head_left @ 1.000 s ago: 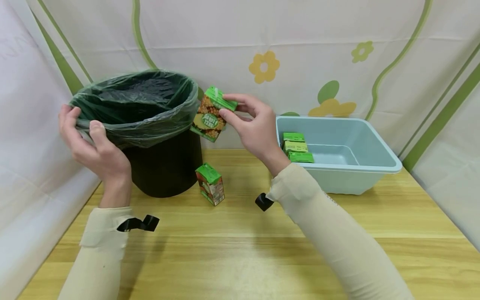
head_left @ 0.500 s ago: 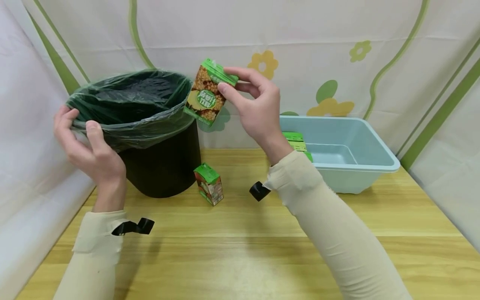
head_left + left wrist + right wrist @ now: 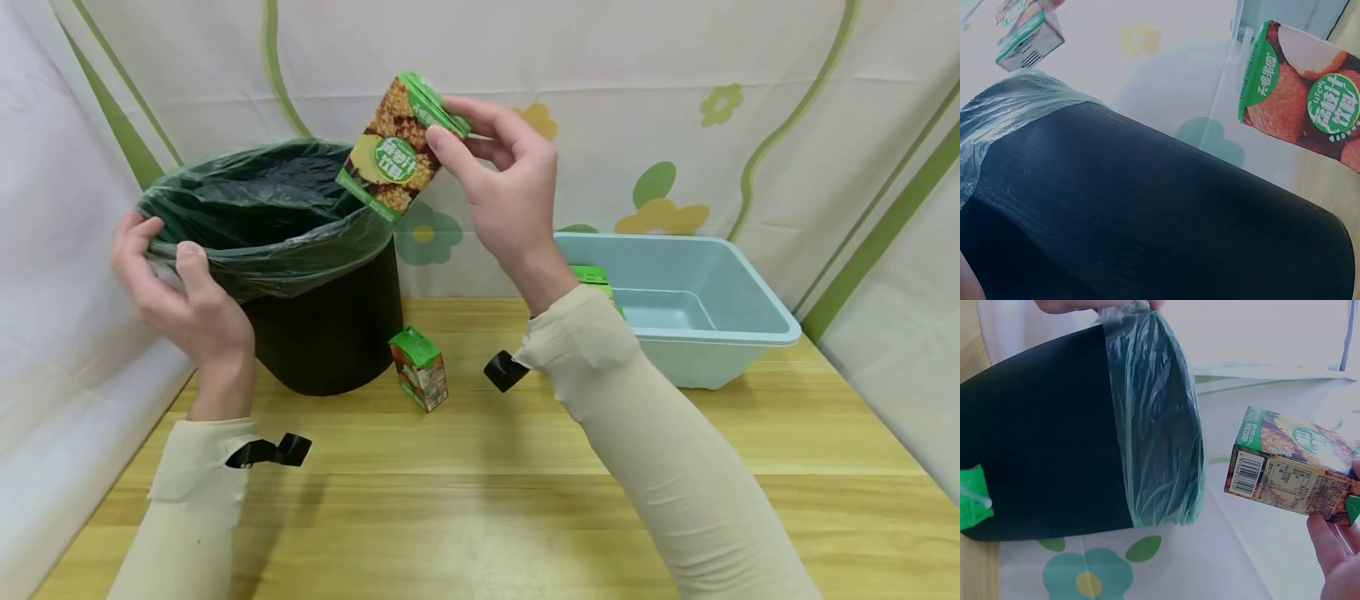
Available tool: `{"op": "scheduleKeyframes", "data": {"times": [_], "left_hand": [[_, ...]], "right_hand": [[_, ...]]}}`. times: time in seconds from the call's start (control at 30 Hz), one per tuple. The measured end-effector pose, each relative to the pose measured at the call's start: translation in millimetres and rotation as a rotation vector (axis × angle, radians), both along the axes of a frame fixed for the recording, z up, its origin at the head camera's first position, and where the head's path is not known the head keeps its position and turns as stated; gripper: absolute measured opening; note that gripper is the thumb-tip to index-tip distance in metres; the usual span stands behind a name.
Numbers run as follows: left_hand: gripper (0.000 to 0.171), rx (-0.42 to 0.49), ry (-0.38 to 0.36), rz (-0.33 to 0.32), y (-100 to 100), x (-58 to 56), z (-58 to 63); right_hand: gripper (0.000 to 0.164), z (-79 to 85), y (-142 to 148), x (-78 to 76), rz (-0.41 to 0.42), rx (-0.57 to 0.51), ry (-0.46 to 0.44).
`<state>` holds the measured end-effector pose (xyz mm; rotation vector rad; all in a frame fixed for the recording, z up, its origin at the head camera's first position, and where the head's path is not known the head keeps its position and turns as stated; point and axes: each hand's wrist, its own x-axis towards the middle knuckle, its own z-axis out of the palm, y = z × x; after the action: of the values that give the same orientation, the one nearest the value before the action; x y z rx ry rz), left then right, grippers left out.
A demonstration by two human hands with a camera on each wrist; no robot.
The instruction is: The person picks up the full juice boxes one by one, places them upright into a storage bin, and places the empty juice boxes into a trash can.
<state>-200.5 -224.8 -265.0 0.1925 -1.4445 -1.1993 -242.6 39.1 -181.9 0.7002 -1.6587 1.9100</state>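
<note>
My right hand point(image 3: 510, 175) pinches a pineapple juice box point(image 3: 393, 150) by its green top, between thumb and fingers. The box is tilted and raised at the right rim of a black trash can point(image 3: 330, 333); in the right wrist view the juice box's barcode side point(image 3: 1282, 481) shows, apart from the can's mouth. A thin green bag point(image 3: 292, 258) lines the can and folds over its rim. My left hand point(image 3: 191, 308) grips that rim at the left, thumb in front. A second juice box point(image 3: 420, 367), labelled litchi in the left wrist view, stands on the table beside the can.
A light blue plastic bin point(image 3: 697, 333) stands at the right with green-topped boxes point(image 3: 592, 275) inside, partly hidden by my right wrist. The wooden table point(image 3: 465, 500) meets a white patterned cloth point(image 3: 600, 83) behind and at both sides.
My right hand has lifted the pineapple juice box up and to the left, from beside the trash can to above its right rim. The left hand stays on the rim.
</note>
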Motion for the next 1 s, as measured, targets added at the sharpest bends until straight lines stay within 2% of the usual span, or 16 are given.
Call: {"op": "scheduleKeyframes", "data": {"times": [0.27, 0.43, 0.63, 0.87, 1.0], "left_hand": [[0.034, 0.007, -0.015, 0.016, -7, -9.3, -4.9], [0.033, -0.022, -0.006, 0.028, -12, -13.4, -9.6], [0.034, 0.004, -0.019, 0.023, -4, -7.4, -3.1], [0.034, 0.014, -0.011, 0.016, 9, 2.5, 5.1], [0.035, 0.018, -0.014, 0.011, 11, 1.7, 4.2]], "right_hand": [[0.033, 8.4, -19, 1.4, 0.023, -0.01, 0.005], [0.032, 8.0, -31, -1.1, 0.027, -0.008, -0.015], [0.029, -0.7, -47, -5.8, 0.004, 0.026, -0.053], [0.031, -20.8, -64, -8.6, -0.036, 0.204, -0.054], [0.032, -32.4, -69, -12.2, -0.082, 0.355, 0.05]]}}
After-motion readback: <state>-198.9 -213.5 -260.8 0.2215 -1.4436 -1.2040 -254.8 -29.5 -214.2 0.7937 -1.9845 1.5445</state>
